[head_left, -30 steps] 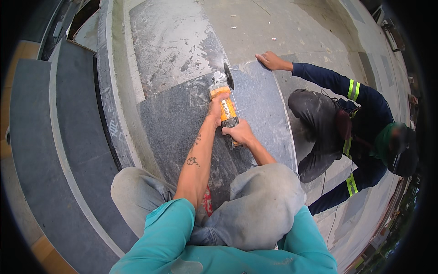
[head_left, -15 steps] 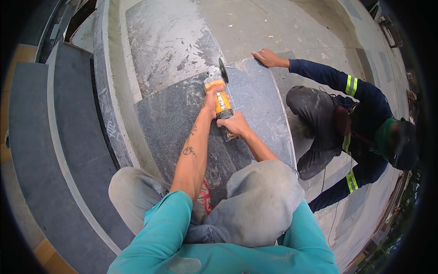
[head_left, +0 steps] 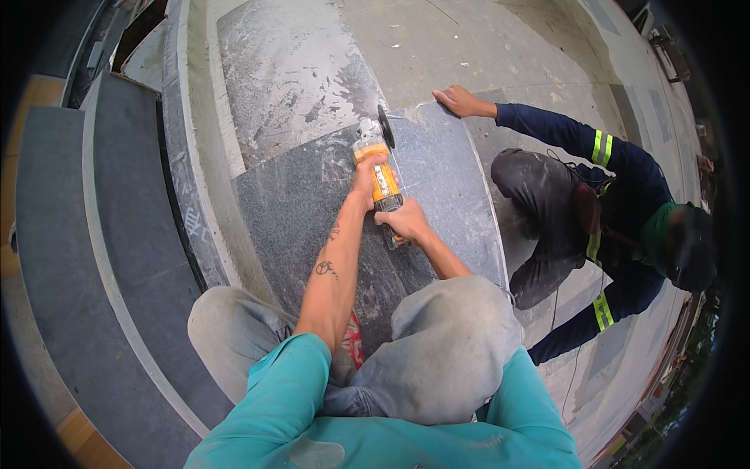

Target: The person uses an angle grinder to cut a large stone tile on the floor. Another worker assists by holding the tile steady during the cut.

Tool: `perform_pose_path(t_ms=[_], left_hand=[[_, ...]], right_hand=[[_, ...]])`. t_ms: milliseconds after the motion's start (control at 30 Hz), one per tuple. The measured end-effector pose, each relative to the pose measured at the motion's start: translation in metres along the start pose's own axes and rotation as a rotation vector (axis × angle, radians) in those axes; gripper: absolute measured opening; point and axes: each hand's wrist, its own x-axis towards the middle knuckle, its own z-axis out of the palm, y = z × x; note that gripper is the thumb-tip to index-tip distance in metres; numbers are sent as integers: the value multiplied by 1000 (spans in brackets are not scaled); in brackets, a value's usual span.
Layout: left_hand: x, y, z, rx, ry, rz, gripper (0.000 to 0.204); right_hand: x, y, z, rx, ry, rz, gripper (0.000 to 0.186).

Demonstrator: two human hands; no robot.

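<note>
Both my hands are closed round a yellow and grey angle grinder [head_left: 383,180]. My left hand [head_left: 365,181] grips the body near the head, while my right hand [head_left: 405,220] wraps the rear handle. A dark cutting disc [head_left: 387,127] stands on edge at the grinder's right front. It is at the far edge of a dark grey stone slab [head_left: 305,195] beneath the tool; whether it touches the stone is hard to tell. Pale dust hangs beside the disc. A co-worker's hand [head_left: 462,102] presses on the slab's far right corner.
At right a co-worker [head_left: 625,180] in a navy sleeve with reflective bands crouches beside the slab. A whitish, dust-smeared slab [head_left: 289,70] lies beyond. Left of me runs a raised concrete edge [head_left: 211,172] with dark stone steps [head_left: 129,180]. A thin cable [head_left: 576,359] trails at right.
The grinder, with both my hands on it, has shifted slightly down and to the right in the picture. The co-worker's hand stays on the slab corner.
</note>
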Motion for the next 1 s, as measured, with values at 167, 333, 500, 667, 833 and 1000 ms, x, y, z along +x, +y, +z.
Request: perform_pose_path(t_ms=[167, 333, 500, 667, 833, 1000], left_hand=[[11, 10, -4, 14, 21, -6, 37], [4, 4, 2, -23, 4, -11, 37], [-6, -6, 3, -23, 22, -14, 36], [-16, -11, 4, 4, 68, -13, 38], [-16, -10, 6, 0, 29, -6, 39], [-3, -1, 4, -20, -10, -13, 37]], right_hand=[[13, -10, 0, 98, -18, 29, 36], [10, 1, 0, 59, -2, -4, 38], [1, 13, 3, 69, -4, 0, 39], [-10, 15, 2, 33, -22, 22, 40], [-8, 19, 3, 10, -14, 32, 41], [7, 13, 2, 36, -20, 29, 41]])
